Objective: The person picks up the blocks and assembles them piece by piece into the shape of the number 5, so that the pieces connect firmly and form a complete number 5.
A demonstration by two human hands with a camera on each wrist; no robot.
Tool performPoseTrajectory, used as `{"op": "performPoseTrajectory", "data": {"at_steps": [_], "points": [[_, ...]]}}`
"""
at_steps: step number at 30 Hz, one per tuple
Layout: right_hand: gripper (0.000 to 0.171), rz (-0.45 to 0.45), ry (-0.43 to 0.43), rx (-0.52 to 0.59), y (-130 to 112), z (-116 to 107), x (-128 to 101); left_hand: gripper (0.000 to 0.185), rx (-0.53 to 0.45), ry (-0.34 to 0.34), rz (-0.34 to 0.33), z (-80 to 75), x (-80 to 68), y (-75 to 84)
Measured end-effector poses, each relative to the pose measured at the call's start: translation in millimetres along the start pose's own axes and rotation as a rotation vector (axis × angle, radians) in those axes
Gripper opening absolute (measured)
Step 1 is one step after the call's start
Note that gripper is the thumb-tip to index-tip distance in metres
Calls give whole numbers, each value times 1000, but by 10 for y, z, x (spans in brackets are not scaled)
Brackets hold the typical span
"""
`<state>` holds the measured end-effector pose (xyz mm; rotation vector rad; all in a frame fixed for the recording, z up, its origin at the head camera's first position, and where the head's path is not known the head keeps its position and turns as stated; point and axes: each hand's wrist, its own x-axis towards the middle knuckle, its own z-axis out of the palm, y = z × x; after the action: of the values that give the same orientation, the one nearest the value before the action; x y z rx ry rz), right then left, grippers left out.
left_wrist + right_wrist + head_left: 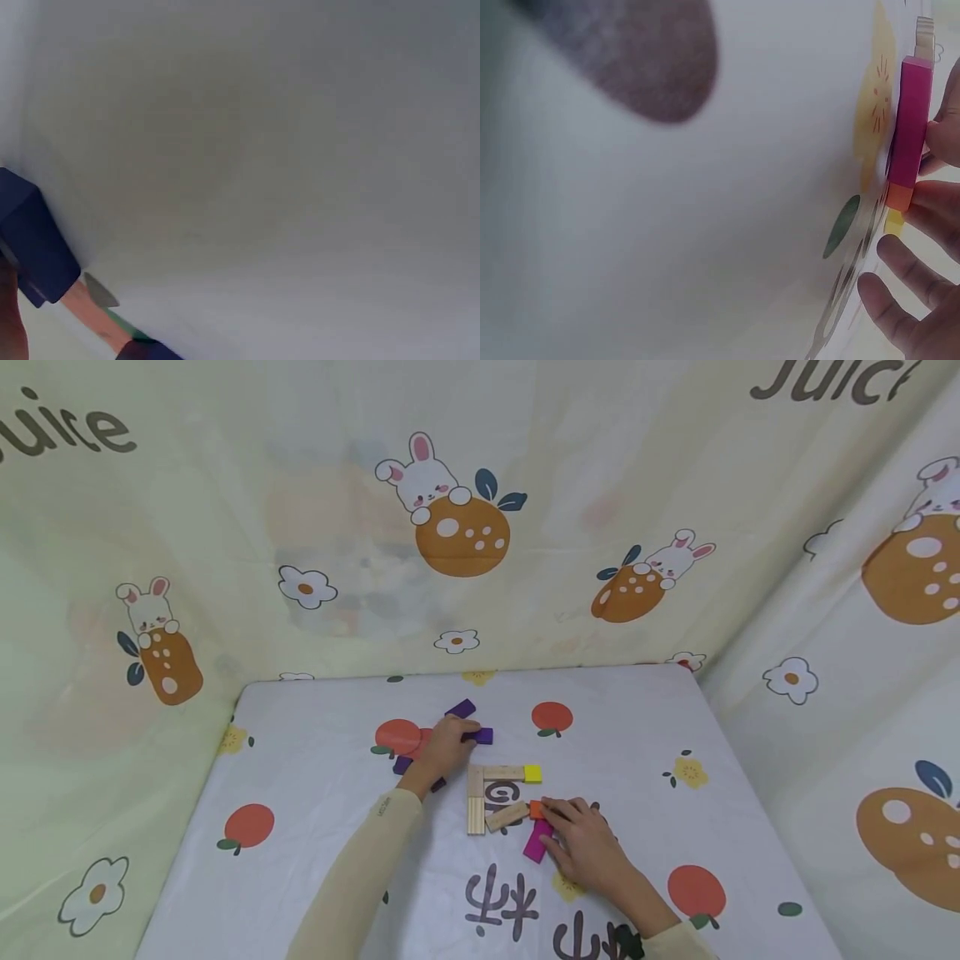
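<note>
The left hand pinches a purple block in its fingers. The right hand, fingers apart, touches a pink block and an orange block.

The left sleeve is long, plain cream and fairly smooth, ending in a simple edge near the wrist, with a small line of dark lettering close to that edge. The right sleeve, in matching cream, shows only in part. Beside it sits a small black piece with an irregular outline, perhaps worn at the wrist. The left hand and right hand are bare.
</note>
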<state>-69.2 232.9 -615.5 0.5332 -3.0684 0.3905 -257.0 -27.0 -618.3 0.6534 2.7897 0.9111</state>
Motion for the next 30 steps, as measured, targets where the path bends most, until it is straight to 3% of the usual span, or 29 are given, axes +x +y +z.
{"op": "performPoseTrajectory", "data": {"at_steps": [5, 11, 18, 26, 30], "points": [[55, 4, 3, 7, 12, 21, -4, 36, -35, 41, 19, 20, 8, -72], [55, -4, 12, 3, 31, 42, -2, 36, -134, 61, -57, 32, -13, -113], [55, -1, 15, 10, 35, 51, -8, 35, -166, 86, -66, 22, -33, -110], [55, 3, 16, 26, 26, 45, -16, 33, -248, 171, -111, -92, -114, -18], [56, -3, 24, 10, 33, 51, -15, 33, -272, 232, -77, -235, -218, 110]]}}
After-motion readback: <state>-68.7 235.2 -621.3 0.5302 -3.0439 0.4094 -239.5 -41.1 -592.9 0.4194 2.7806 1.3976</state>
